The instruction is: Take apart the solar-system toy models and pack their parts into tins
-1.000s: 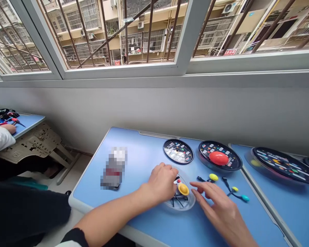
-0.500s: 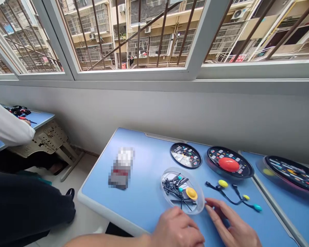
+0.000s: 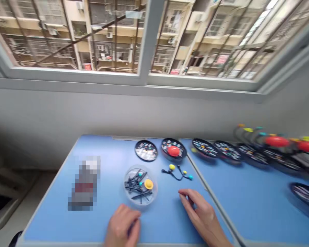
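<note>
My left hand (image 3: 123,225) rests on the blue table just below a clear round container (image 3: 154,195), its fingers curled in with nothing visible in them. Inside the container lie several black rods and connectors (image 3: 134,187), small teal pieces (image 3: 140,174) and a yellow domed piece (image 3: 148,184). Right of the container, my right hand (image 3: 202,214) lies low over the table, thumb and fingertips drawn together, with nothing seen between them. Beyond it are black bent stems (image 3: 179,178) with yellow and teal ends. Motion blur softens the details.
A black printed disc (image 3: 146,151) lies behind the container, beside a similar disc with a red oval piece (image 3: 173,151). More round containers (image 3: 204,148) line the adjoining table, some with red pieces and bent stems. A pixelated item (image 3: 84,185) lies at left.
My view has swung right, showing more of the adjoining table. Both hands have drawn away from the container, which my right fingers were at before.
</note>
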The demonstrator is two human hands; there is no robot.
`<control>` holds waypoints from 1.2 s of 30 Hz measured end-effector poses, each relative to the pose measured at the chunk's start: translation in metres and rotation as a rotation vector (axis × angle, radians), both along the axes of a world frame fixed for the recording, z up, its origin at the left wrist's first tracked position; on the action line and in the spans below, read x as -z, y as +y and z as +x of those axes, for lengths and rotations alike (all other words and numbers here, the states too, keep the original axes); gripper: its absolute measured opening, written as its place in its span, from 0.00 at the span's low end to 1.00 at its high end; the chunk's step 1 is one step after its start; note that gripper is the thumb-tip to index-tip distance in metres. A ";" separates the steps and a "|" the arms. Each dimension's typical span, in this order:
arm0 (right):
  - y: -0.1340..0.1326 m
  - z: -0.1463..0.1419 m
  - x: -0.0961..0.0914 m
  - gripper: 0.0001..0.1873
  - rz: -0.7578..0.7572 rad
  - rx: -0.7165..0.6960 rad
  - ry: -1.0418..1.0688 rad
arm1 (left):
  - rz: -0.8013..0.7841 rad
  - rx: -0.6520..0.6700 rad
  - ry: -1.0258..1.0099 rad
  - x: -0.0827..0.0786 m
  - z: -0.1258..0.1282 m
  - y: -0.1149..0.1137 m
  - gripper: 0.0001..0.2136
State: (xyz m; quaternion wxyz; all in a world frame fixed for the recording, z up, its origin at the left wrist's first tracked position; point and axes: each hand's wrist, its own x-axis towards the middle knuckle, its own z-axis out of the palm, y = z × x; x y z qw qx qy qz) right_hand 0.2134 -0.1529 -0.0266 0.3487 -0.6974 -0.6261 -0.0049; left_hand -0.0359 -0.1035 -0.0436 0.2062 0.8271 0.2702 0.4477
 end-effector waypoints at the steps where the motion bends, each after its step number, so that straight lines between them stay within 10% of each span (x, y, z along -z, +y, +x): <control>1: -0.001 0.008 -0.003 0.12 -0.008 0.043 -0.014 | -0.046 -0.056 -0.020 0.001 -0.005 0.003 0.07; 7: 0.009 0.048 -0.012 0.09 -0.004 0.146 -0.084 | -0.191 -0.195 0.073 0.002 -0.014 0.017 0.10; 16: 0.049 0.022 -0.009 0.04 -0.147 0.058 -0.269 | -0.176 -0.149 0.159 -0.002 -0.005 0.030 0.07; 25: 0.045 0.024 -0.012 0.07 -0.047 0.071 -0.225 | -0.465 -0.200 -0.142 -0.026 0.010 0.009 0.08; 32: 0.004 -0.035 -0.064 0.09 0.162 -0.304 -0.180 | -1.228 0.262 -0.116 -0.067 0.034 0.000 0.22; 36: -0.008 -0.058 -0.078 0.12 0.160 -0.484 -0.214 | -1.364 0.363 -0.174 -0.080 0.039 -0.001 0.21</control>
